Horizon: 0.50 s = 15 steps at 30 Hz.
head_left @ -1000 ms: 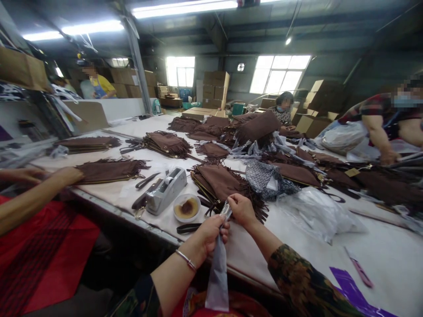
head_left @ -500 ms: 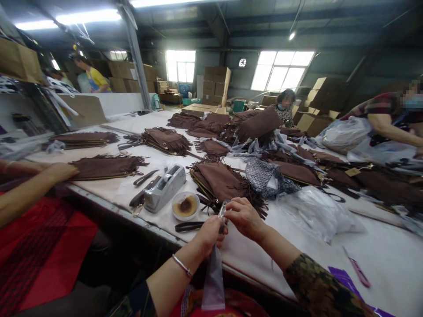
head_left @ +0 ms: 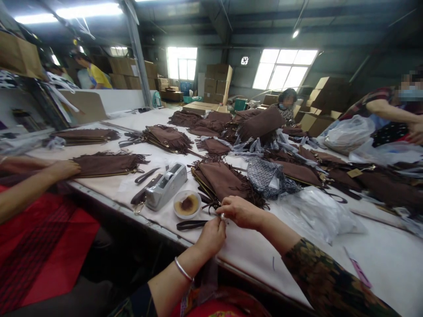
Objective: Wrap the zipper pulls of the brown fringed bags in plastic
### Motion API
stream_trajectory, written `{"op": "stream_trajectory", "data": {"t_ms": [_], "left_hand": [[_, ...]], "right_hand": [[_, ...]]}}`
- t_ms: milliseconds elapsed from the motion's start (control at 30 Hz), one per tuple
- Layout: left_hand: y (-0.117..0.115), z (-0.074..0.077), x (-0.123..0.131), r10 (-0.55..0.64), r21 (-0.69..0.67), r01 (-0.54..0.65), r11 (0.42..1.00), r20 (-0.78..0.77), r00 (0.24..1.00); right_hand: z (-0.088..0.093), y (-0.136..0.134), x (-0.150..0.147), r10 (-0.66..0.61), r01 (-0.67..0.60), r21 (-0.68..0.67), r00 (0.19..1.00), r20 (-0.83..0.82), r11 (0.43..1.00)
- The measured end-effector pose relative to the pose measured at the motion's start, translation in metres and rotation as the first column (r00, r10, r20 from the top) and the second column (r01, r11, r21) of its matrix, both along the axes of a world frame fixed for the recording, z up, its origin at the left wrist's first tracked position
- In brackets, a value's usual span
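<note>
Two bare forearms converge over the near edge of a pale-covered table, the left hand rising from below with fingers curled, the right hand coming in palm down, wrist nearly level and fingers bent. The fingertips of both hands pinch a small shiny piece, partly hidden and too small to identify, located just in front of a stack of brown fringed pouches. The pouches are flat and matte, with a gold-toned zip edge and ragged, narrow strands. A smooth dark looped strap lies beside the left hand; behind it are a round white bowl with tan and dark brown contents and a grey, hard-shelled tape dispenser. To the right lie a black-and-white patterned bundle and a crumpled, translucent plastic bag. A smooth bracelet rings the left forearm; a dark floral sleeve covers the right. Compared with half a second earlier, the plastic strip that hung plainly beneath the left hand is reduced to a dim trace, and the sleeve now crosses where purple material showed.
</note>
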<state>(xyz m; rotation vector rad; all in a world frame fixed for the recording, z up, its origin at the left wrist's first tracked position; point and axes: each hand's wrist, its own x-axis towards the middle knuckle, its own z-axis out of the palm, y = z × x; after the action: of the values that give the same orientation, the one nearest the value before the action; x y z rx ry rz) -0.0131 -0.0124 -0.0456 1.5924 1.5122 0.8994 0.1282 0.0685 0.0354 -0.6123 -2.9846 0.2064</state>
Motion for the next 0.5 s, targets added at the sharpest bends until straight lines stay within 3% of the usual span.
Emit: {"op": "stream_trajectory", "data": {"t_ms": [100,233,400,500], "left_hand": [[-0.003,0.001,0.0,0.001,-0.006,-0.001,1.0,0.029,1.0],[-0.006,0.0,0.0,0.04,-0.074,-0.026,0.997,0.2,0.979],[-0.007,0.004,-0.007,-0.046,-0.101,0.067,0.993,0.192,0.98],[-0.008,0.008,-0.008,-0.071,-0.06,0.079,0.995,0.123,0.99]], "right_hand": [[-0.002,0.0,0.003,0.004,-0.007,0.027,0.996,0.086,1.0],[-0.012,-0.001,0.0,0.024,-0.029,0.064,0.996,0.082,0.998],[-0.017,-0.005,0.002,-0.059,0.037,-0.143,0.987,-0.152,0.989],[-0.016,-0.007,0.004,-0.079,0.04,-0.204,0.98,-0.185,0.978]]}}
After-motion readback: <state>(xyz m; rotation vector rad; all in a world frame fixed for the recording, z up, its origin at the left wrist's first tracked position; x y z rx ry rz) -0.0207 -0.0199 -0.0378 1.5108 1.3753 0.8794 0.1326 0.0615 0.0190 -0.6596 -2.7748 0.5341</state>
